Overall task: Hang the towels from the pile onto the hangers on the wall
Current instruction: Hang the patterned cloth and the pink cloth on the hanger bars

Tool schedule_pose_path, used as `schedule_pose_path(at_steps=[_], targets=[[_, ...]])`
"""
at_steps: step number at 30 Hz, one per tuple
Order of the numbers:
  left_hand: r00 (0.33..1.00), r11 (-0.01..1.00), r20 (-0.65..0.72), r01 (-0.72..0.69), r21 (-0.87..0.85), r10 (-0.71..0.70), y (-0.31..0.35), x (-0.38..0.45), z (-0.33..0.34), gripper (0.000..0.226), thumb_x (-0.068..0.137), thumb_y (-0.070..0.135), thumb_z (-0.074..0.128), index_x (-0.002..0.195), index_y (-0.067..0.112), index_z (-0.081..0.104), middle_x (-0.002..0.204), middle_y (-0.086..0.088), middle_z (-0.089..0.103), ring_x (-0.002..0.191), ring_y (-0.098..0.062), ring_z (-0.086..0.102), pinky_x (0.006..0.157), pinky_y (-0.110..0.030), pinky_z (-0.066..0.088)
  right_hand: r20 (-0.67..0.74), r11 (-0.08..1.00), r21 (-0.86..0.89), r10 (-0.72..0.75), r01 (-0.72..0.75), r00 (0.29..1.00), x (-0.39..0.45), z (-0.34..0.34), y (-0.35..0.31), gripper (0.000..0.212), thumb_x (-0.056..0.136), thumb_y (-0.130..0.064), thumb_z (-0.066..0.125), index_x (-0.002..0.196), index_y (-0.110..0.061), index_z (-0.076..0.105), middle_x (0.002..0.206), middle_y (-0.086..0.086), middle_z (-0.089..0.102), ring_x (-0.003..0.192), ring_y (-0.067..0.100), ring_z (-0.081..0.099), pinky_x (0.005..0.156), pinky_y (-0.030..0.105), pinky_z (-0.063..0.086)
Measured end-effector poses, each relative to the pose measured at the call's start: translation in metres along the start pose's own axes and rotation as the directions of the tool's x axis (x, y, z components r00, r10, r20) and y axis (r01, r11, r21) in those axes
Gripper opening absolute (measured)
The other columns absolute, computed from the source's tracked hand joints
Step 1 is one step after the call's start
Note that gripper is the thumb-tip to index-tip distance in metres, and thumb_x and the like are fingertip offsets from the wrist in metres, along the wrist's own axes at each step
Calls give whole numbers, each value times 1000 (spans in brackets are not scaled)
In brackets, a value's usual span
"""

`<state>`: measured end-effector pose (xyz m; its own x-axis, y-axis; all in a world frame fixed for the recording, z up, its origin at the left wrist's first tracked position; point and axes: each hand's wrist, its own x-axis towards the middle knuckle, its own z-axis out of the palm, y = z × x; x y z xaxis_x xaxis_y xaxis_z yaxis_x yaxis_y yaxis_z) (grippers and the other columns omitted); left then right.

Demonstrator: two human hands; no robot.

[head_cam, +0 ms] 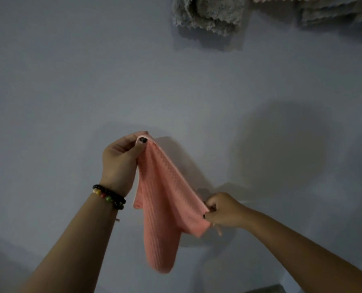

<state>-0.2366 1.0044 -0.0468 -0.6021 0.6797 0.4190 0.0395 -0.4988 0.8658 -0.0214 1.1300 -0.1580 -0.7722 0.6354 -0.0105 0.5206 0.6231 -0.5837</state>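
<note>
Pink towel (161,210) mid-air, stretched between both grips: left hand (121,159) pinches top corner, right hand (220,210) pinches lower edge. Well above grips: grey towel (207,13) and another towel (334,11) already on wall. Pink one not yet hung; hangers, pile out of view.

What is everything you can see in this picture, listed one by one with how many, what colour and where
Pink ribbed cloth towel: one, salmon pink, held up in front of the wall, stretched between both hands and sagging below them.
Grey fluffy towel with zigzag edge: one, grey, hanging at the top of the wall.
Pale ribbed towel: one, beige-grey, hanging at top right, partly cut off by the frame.
Plain wall: one, light blue-grey, filling the background.
Beaded bracelet: one, black with coloured beads, on the left wrist.
Left hand: pinches the pink towel's upper corner.
Right hand: pinches its lower edge.
</note>
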Motion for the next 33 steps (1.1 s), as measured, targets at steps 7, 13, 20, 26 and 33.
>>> schedule_pose_path(at_steps=[7,13,20,26,33], targets=[[980,997,-195,-18,78,33,2,13,-55,21,88,5,65,85,21,78,97,-1,74,99,-18,66,95,-36,50,-84,990,-140,-33,21,996,15,-36,10,24,61,-39,47,50,-18,50,64,15,55,57,11,48,60,32,41],[966,993,-255,4,122,28,3,16,-96,19,87,6,67,85,21,78,98,-5,74,96,-20,66,90,-35,51,-169,987,-150,40,-66,985,20,-91,24,32,85,-25,69,57,-12,60,65,12,53,64,13,51,59,30,34],[969,987,-243,81,137,-46,-9,13,-102,6,77,18,76,81,13,77,90,-10,74,89,-25,68,87,-37,52,-324,988,145,92,-46,942,22,-135,17,29,81,-24,75,65,0,72,62,12,67,62,13,61,69,37,53],[972,984,-206,138,110,-113,-16,11,-94,8,81,8,72,80,1,70,86,-15,70,86,-26,65,83,-34,55,-531,951,306,206,-40,822,18,-145,5,22,66,-22,80,53,-10,67,53,0,59,61,14,55,68,31,47],[979,951,-81,203,233,-189,-29,11,-85,18,81,0,70,99,1,68,101,-17,71,93,-29,66,85,-39,54,-677,972,187,233,-143,698,15,-142,1,16,69,-9,72,75,-4,59,63,3,55,58,18,50,52,26,40]])
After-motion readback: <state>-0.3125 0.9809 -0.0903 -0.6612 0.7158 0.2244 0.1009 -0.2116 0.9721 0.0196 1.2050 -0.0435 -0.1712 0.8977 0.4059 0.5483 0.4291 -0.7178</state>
